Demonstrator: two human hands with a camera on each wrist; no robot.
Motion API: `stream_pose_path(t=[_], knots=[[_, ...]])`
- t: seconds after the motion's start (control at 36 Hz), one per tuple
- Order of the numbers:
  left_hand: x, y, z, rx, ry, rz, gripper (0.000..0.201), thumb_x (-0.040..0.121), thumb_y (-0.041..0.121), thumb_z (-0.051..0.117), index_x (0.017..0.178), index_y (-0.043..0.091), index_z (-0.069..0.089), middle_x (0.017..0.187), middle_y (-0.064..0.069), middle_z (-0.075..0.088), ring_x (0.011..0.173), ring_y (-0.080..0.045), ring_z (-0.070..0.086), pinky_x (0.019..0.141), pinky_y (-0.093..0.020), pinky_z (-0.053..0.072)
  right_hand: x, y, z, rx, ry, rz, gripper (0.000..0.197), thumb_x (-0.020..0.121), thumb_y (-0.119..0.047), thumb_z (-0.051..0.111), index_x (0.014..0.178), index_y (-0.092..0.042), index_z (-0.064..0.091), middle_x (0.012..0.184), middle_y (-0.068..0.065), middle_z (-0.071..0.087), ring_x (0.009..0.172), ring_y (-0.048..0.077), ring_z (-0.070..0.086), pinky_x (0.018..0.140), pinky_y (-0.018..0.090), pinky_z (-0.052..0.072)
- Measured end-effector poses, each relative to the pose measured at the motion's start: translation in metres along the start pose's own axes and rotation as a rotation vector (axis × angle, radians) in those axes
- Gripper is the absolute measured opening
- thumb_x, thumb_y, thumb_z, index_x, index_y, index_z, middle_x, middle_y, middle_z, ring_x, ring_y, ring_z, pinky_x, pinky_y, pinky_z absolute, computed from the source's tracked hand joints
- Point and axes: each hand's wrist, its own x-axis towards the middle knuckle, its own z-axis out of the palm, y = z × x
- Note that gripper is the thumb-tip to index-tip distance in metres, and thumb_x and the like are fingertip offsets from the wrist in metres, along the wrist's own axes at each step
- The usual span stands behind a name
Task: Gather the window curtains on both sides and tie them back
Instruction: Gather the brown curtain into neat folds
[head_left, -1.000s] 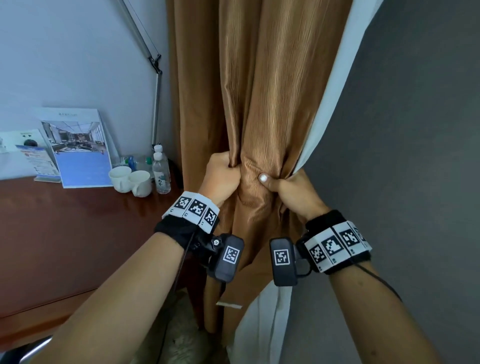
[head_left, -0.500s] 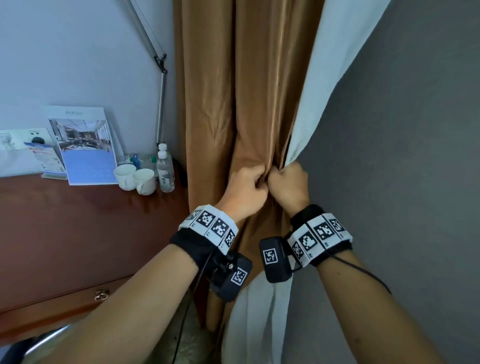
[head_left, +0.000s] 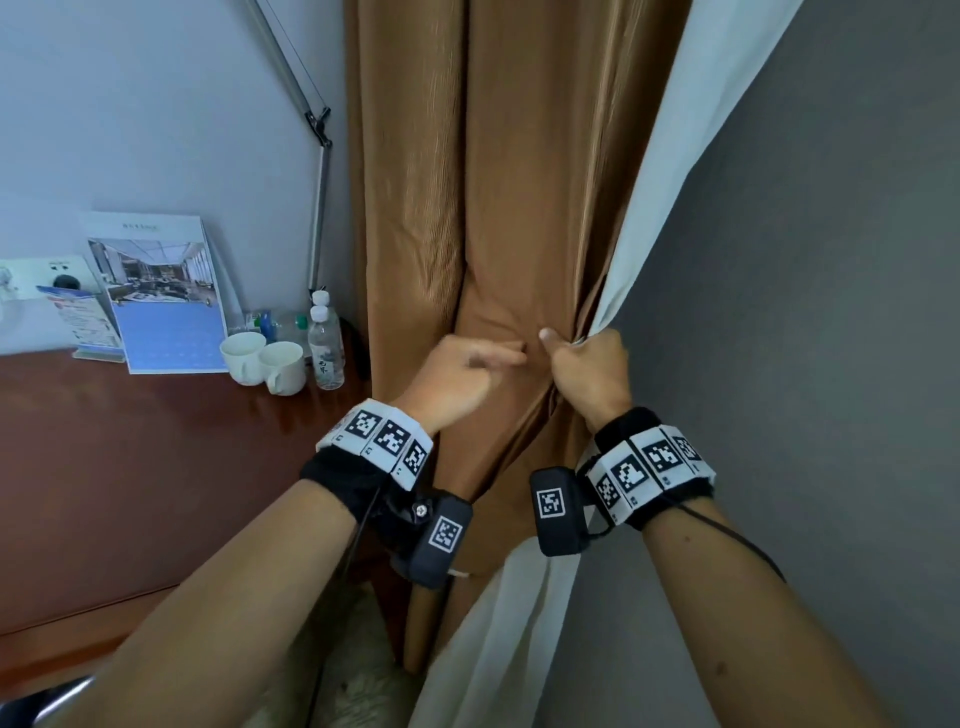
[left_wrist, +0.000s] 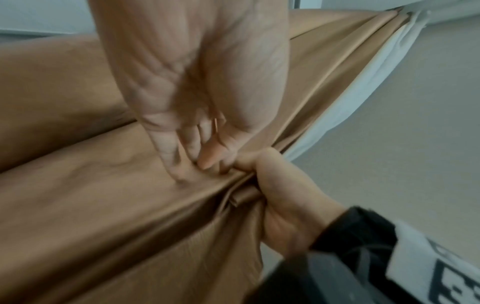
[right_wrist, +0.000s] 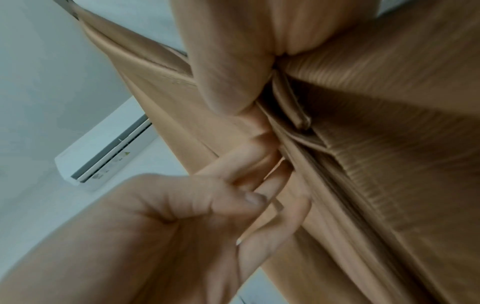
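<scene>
Loosened now, the brown curtain hangs wider than half a second ago, bunched against the grey wall beside the white lining. Right hand keeps the gathered folds fisted; left hand has let go, fingers out straight, pressing the cloth, reaching for more.

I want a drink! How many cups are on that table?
2. Both white cups stand side by side on the brown table near the curtain: one on the left, the other just right of it, beside the water bottles.
</scene>
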Motion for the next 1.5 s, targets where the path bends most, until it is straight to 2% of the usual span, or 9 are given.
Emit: stream_pose_path(t=[0.08,0.17,0.44,0.64,0.89,1.0,1.11,1.36,1.5], knots=[[0.015,-0.003,-0.019,-0.033,0.205,-0.051,0.032,0.085,0.0,0.059,0.098,0.026,0.072,0.108,0.001,0.071,0.107,-0.013,0.064,0.101,-0.039,0.049,0.002,0.004,-0.002,0.034,-0.016,0.009,0.054,0.085,-0.029,0.069,0.045,-0.015,0.036,0.046,-0.002,0.045,0.046,0.016,0.049,0.06,0.026,0.042],[0.032,-0.003,-0.037,-0.046,0.305,-0.122,0.041,0.085,0.007,0.066,0.124,0.016,0.06,0.125,0.001,0.061,0.114,-0.011,0.056,0.102,-0.028,0.043,0.004,0.007,-0.002,0.049,-0.011,0.019,0.051,0.086,-0.029,0.068,0.047,-0.013,0.039,0.049,0.002,0.049,0.049,0.017,0.052,0.059,0.027,0.047],[0.09,0.009,-0.048,-0.262,0.117,-0.238,0.092,0.068,0.001,0.07,0.149,0.018,0.03,0.145,-0.006,0.044,0.129,-0.02,0.046,0.108,-0.04,0.041,0.016,0.002,0.005,-0.022,0.026,0.082,0.046,0.086,-0.032,0.068,0.052,-0.012,0.045,0.055,0.005,0.056,0.054,0.019,0.058,0.059,0.027,0.051],[0.112,-0.003,-0.046,-0.129,0.071,-0.077,0.012,0.077,0.011,0.078,0.085,0.014,0.069,0.085,-0.002,0.072,0.085,-0.018,0.071,0.085,-0.036,0.056,0.036,0.002,0.023,-0.153,0.209,0.193,0.032,0.084,-0.03,0.063,0.085,0.002,0.062,0.081,0.014,0.066,0.074,0.029,0.066,0.064,0.028,0.051],[0.082,-0.027,-0.012,0.238,0.096,0.316,0.014,0.087,0.003,0.057,0.097,-0.003,0.065,0.089,-0.016,0.066,0.083,-0.031,0.063,0.069,-0.019,0.039,0.041,-0.022,0.07,-0.137,0.215,0.196,0.031,0.084,-0.024,0.055,0.104,0.001,0.059,0.099,0.018,0.067,0.096,0.035,0.063,0.079,0.032,0.05],[0.076,-0.03,-0.018,0.159,0.015,0.282,0.028,0.086,-0.006,0.051,0.11,0.001,0.063,0.101,-0.009,0.062,0.094,-0.025,0.06,0.073,-0.01,0.033,0.029,-0.024,0.071,0.165,0.125,0.16,0.043,0.086,-0.047,0.056,0.115,-0.015,0.062,0.103,-0.005,0.066,0.102,0.014,0.061,0.089,0.024,0.043],[0.07,-0.031,-0.026,0.089,-0.222,0.274,0.052,0.084,-0.009,0.047,0.131,0.01,0.056,0.13,-0.001,0.057,0.117,-0.008,0.051,0.09,-0.007,0.033,0.024,-0.017,0.073,0.16,0.102,0.117,0.093,0.058,-0.085,0.058,0.123,-0.018,0.059,0.113,-0.007,0.067,0.105,0.007,0.062,0.093,0.024,0.048],[0.083,-0.048,-0.034,0.049,-0.453,0.256,0.049,0.083,-0.008,0.051,0.124,0.016,0.065,0.137,0.015,0.05,0.128,0.0,0.044,0.109,-0.019,0.034,0.023,-0.019,0.067,-0.102,0.453,0.203,0.035,0.088,-0.036,0.064,0.066,-0.013,0.049,0.066,0.003,0.059,0.083,0.027,0.062,0.085,0.042,0.052],[0.107,-0.044,-0.052,0.012,-0.194,0.217,0.031,0.086,0.007,0.064,0.114,0.017,0.068,0.109,0.0,0.071,0.105,-0.009,0.064,0.101,-0.027,0.046,0.017,-0.018,0.051,-0.079,0.502,0.276,0.045,0.087,-0.033,0.066,0.055,-0.014,0.041,0.055,0.001,0.05,0.077,0.029,0.058,0.076,0.036,0.051]])
